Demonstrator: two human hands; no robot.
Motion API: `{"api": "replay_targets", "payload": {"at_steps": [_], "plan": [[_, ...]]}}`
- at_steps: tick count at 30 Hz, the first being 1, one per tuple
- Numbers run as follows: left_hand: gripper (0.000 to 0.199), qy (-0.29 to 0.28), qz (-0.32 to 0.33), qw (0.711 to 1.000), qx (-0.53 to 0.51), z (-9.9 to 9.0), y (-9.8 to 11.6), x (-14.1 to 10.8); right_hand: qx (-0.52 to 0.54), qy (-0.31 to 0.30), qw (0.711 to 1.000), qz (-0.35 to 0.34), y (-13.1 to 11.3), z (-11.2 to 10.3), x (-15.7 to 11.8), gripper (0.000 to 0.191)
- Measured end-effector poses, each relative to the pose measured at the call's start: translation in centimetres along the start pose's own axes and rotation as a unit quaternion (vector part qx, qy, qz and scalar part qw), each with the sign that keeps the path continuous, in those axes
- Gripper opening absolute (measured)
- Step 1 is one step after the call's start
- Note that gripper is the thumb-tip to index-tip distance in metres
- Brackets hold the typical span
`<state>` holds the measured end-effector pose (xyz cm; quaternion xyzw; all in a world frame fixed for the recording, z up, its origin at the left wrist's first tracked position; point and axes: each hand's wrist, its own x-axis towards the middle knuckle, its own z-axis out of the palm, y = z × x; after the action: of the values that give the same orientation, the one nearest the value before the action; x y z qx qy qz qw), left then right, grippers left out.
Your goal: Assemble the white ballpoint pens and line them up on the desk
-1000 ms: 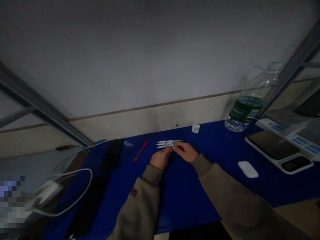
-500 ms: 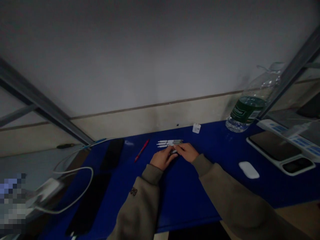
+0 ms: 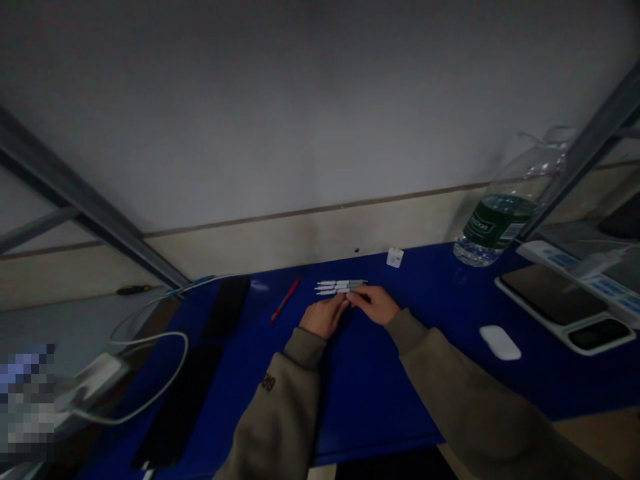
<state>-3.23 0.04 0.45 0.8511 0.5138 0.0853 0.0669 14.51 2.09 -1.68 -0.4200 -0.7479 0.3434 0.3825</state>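
Several white pens (image 3: 327,286) lie side by side near the back of the blue table, their grey grip ends towards the right. Just in front of them my left hand (image 3: 321,316) is closed, fingers pinched round a white pen that is mostly hidden. My right hand (image 3: 379,306) meets it from the right, its thumb and fingertips pinched on the same pen, close to the right ends of the row. To the left of my hands a red pen (image 3: 285,301) rests at a slant, apart from the white ones.
Dark phone-like slabs (image 3: 226,307) and a white cable (image 3: 183,353) occupy the left side. At the right stand a large water bottle (image 3: 500,220), a kitchen scale (image 3: 555,293) and a white rounded case (image 3: 500,342). A small white tag (image 3: 395,257) lies near the wall.
My left fingers have drawn in, covering the white pen that showed between my hands before. Both hands stay in nearly the same place; the view has shifted slightly.
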Motion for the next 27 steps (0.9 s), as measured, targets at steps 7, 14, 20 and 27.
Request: {"api": "replay_targets", "payload": {"at_steps": [7, 14, 20, 27], "plan": [[0.039, -0.004, 0.0, 1.0, -0.006, -0.1, 0.19, -0.11, -0.002, 0.009, 1.0, -0.022, 0.24, 0.36, 0.07, 0.022], [0.039, -0.004, 0.014, 1.0, -0.01, 0.14, -0.12, 0.2, 0.003, 0.014, 1.0, -0.022, 0.18, 0.26, 0.02, 0.023], [0.042, 0.003, -0.032, 0.999, -0.005, 0.36, -0.44, 0.29, 0.027, -0.014, 0.999, -0.024, -0.13, 0.0, -0.06, 0.017], [0.04, 0.024, 0.011, 0.999, -0.042, 0.02, -0.1, -0.09, -0.029, -0.008, 0.999, -0.022, 0.09, 0.09, 0.05, 0.022]]}}
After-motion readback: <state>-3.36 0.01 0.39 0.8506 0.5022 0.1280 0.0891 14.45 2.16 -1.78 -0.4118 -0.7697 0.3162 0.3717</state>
